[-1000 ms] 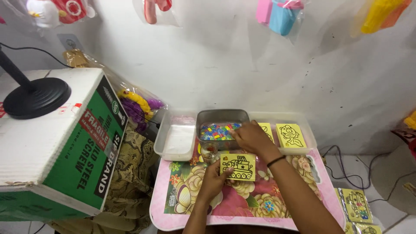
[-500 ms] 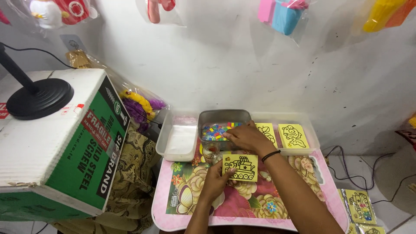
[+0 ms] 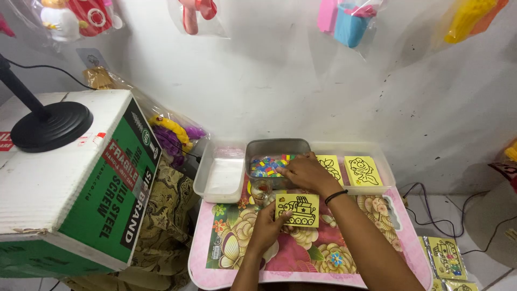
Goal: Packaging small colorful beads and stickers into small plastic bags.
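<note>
Both hands unchanged: left (image 3: 265, 229) holds tank card (image 3: 297, 209), right (image 3: 304, 172) curled in bead tray (image 3: 278, 146).

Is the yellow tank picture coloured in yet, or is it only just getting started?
Only just started. The tank card looks like bare yellow with black outlines, no colour on it yet. The left hand holds it over the flowery table. The right hand reaches into the grey tray of small colourful pieces, seemingly picking some. All the colouring is left, and two more yellow cards wait uncoloured in the clear tray.
</note>
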